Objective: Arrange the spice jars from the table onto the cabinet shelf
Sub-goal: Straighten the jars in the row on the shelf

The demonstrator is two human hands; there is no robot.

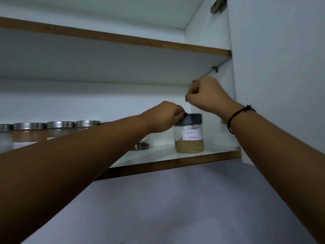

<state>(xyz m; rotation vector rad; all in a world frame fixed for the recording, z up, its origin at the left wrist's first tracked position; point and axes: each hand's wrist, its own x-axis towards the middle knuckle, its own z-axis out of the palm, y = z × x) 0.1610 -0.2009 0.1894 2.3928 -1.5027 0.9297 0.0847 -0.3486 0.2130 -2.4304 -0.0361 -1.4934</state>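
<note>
A clear spice jar with a dark lid, a white handwritten label and tan powder at the bottom stands on the lower cabinet shelf, near the right wall. My left hand grips its lid from the left, fingers curled round the rim. My right hand hovers above and right of the jar, fingers curled into a loose fist, holding nothing that I can see. Several jars with silver lids stand in a row on the shelf's left side, partly hidden by my left forearm.
A small steel lid or low jar sits on the shelf behind my left forearm. An upper shelf hangs above. The cabinet's right side panel stands close to my right wrist. A bare wall lies below the shelf.
</note>
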